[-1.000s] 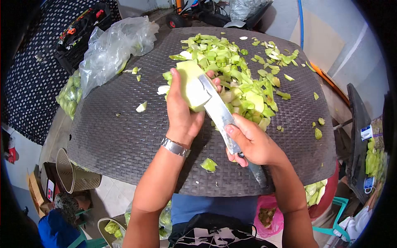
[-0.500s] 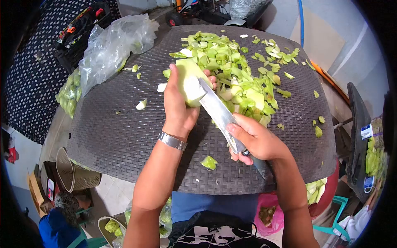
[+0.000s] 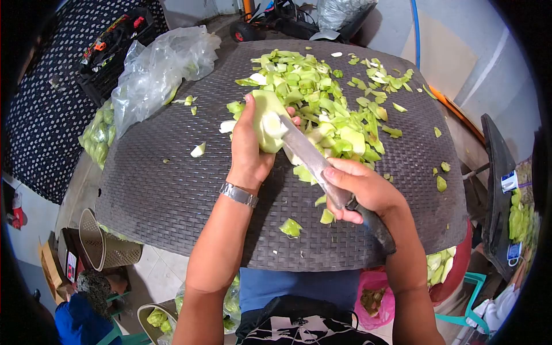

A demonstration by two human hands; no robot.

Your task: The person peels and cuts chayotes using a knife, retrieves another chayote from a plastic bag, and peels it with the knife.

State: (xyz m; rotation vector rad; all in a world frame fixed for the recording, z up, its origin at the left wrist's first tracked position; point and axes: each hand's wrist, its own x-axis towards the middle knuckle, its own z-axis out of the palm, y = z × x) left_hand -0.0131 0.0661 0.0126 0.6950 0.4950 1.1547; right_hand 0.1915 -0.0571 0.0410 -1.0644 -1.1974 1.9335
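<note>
My left hand [image 3: 248, 144] is wrapped round a pale green, peeled chayote [image 3: 266, 104], holding it up over the table, with its thumb on the left side and fingertips showing on the right. A kitchen knife [image 3: 315, 152] with a broad blade and black handle is gripped in my right hand [image 3: 359, 187], the thumb lying along the blade. The blade's tip touches the chayote's lower right face, by a whitish cut patch. Behind both hands spreads a heap of green peel pieces [image 3: 322, 95].
The dark woven-pattern table [image 3: 172, 190] carries scattered peel scraps and a clear plastic bag [image 3: 167, 60] at back left. A bag of chayotes [image 3: 99, 135] sits beside its left edge. Below stand a beige basket [image 3: 118, 250], a pink bag [image 3: 382, 287] and a red tub [image 3: 457, 276]. A person [image 3: 83, 313] is at lower left.
The knife blade has turned and shifted slightly down, showing more of its handle. The chayote has turned in my left hand, and fresh peel pieces lie on the table beneath the blade.
</note>
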